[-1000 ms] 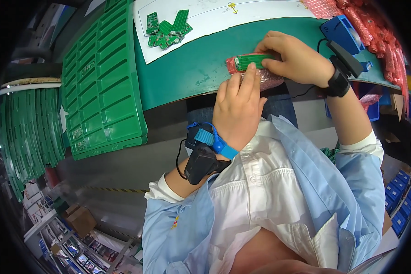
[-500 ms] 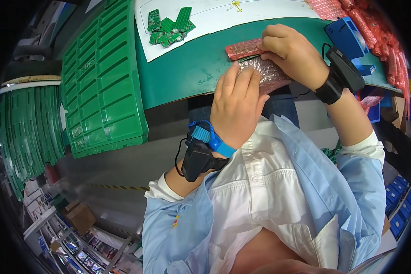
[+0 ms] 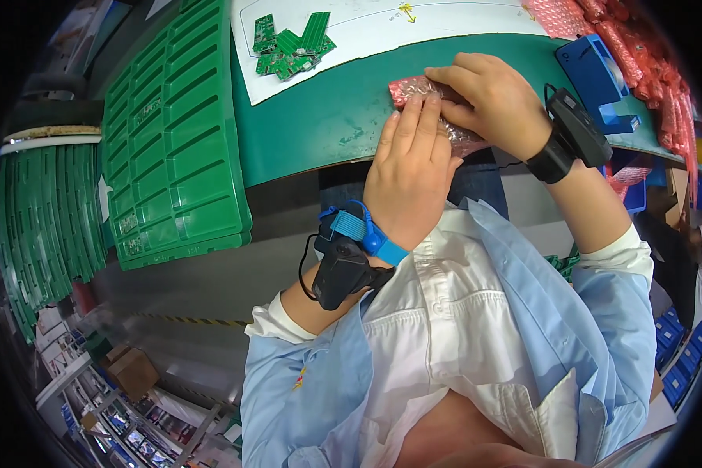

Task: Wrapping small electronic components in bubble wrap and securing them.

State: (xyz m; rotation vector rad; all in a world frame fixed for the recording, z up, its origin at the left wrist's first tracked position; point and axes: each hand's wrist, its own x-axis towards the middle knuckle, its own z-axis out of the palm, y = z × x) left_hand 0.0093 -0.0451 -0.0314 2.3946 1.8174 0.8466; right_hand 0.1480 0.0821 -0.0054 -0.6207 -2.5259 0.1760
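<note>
A bundle of pinkish-red bubble wrap point(image 3: 410, 87) lies on the green work mat near its front edge, under both my hands. My left hand point(image 3: 412, 175) rests across it with fingers stretched out flat, the tips pressing on the wrap. At the bundle's far right side, my right hand point(image 3: 498, 97) has curled fingers and thumb gripping the wrap. Loose wrap also shows between the hands and toward the mat's edge. Whatever is inside the bundle is hidden. Several green circuit boards point(image 3: 291, 53) lie in a loose pile on a white sheet point(image 3: 366, 30) beyond my left hand.
Left of the mat point(image 3: 296, 132) stands a large green compartment tray point(image 3: 181, 152), with more green trays point(image 3: 51, 218) stacked farther left. A blue dispenser-like holder point(image 3: 593, 74) sits at the right. Behind it is a heap of red bubble-wrapped bundles point(image 3: 655, 78).
The wrap now covers the green board edge that showed between its layers. My right hand has shifted slightly down and left, and my left fingers reach farther over the bundle. The blue holder has moved slightly.
</note>
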